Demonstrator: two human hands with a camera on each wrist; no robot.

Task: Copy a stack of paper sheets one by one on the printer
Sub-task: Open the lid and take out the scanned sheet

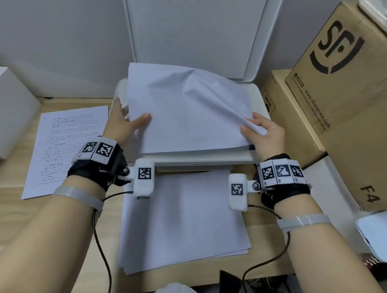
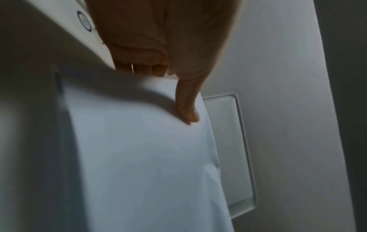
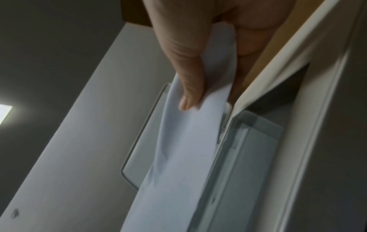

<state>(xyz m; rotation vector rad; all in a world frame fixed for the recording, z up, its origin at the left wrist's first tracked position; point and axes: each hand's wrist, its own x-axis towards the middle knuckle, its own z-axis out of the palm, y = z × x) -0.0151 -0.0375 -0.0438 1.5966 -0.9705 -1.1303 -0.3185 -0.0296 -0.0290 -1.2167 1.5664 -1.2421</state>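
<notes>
Pinched between thumb and fingers, the sheet [image 1: 185, 110] hangs from the right hand [image 1: 264, 136] by its lower right corner, at centre frame above the printer [image 1: 256, 91], whose lid [image 1: 194, 30] stands upright; this looks like laying it on the glass or lifting it off, I cannot tell which. At the paper's left edge, the left hand [image 1: 124, 122] steadies it, thumb on top, fingers beneath. Both wrists reach forward over the stack [image 1: 184, 217], lower centre, probably to keep the sheet square.

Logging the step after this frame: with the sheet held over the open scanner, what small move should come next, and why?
Probably lower the sheet flat onto the scanner glass. The lid stands open, the right hand pinches the near right corner, the left hand grips the left edge, and the paper is raised and creased.
</notes>
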